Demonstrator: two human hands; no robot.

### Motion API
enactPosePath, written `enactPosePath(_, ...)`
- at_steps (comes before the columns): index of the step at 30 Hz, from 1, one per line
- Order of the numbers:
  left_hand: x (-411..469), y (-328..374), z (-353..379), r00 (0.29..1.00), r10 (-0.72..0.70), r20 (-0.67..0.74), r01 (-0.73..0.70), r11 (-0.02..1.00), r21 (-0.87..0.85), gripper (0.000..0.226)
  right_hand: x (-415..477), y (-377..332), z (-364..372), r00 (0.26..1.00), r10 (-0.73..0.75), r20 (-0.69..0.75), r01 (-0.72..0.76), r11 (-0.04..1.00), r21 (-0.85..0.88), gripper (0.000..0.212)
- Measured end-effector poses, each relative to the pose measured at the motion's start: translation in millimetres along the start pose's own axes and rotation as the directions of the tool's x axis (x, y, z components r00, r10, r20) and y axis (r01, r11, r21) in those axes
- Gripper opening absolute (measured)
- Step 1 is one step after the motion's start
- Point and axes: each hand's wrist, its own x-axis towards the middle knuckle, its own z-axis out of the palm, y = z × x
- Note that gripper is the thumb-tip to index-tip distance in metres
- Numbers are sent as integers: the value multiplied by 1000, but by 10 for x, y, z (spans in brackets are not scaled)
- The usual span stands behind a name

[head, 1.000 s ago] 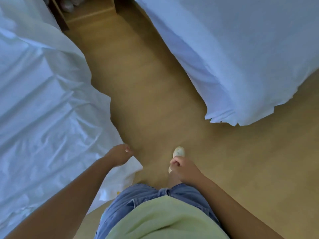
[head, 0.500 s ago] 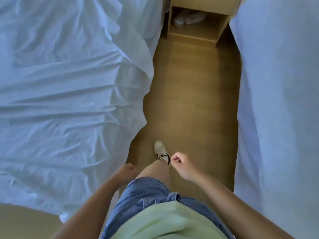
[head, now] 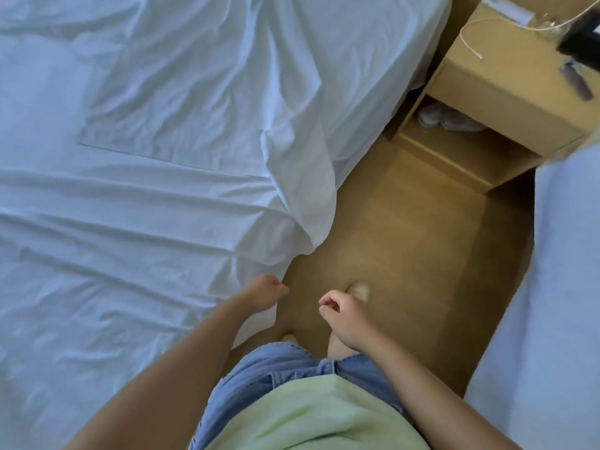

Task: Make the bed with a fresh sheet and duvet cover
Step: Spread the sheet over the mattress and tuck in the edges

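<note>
Loose sheet [head: 146, 222] hangs by my feet
Left hand [head: 264, 292] and right hand [head: 341, 316] loosely curled, empty; sheet rumpled across the bed [head: 399, 76]. I could tread on its drooping corner, dragging it off.

sheet [head: 146, 222] runs off left and top edges | second bed [head: 558, 287] cut by right edge | dark object [head: 581, 43] on nightstand [head: 506, 102] cropped, unidentifiable | pale bundle [head: 448, 118] in its shelf blurred | left hand [head: 264, 292] fingers tucked from sight
</note>
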Motion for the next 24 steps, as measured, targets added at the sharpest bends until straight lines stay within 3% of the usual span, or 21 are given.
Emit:
enactPosePath(8, 944, 1264, -675, 979, -139, -150, 98, 963, -251, 17, 1506, -705, -1771, 990, -101, 103, 118, 976, -181, 17)
enactPosePath(13, 1541, 1714, -1305, 896, -319, -308, 133, 856, -500, 61, 2292, -1242, -2491, 978, -80, 193, 139, 940, -312, 17)
enactPosePath(18, 2288, 1874, -1890, 801, -479, -359, 166, 754, -635, 84, 3073, -1859, -2783, 963, -73, 260, 189, 869, -457, 21)
enactPosePath(19, 2420, 1890, -1979, 793, -522, -315, 179, 693, -698, 91, 3217, -1984, -2810, 962, -66, 266, 191, 857, -479, 21)
enactPosePath(21, 2621, 1907, -2113, 772, -621, -135, 185, 423, -887, 93, 3468, -2226, -2818, 957, -61, 282, 204, 834, -512, 21)
enactPosePath(23, 2718, 1988, -2195, 786, -618, 17, 135, 144, -980, 52, 3685, -2457, -2788, 936, -36, 350, 231, 812, -536, 21)
enactPosePath(24, 2719, 2084, -2208, 800, -599, 35, 139, 129, -982, 25, 3791, -2560, -2765, 923, -17, 385, 238, 809, -537, 20)
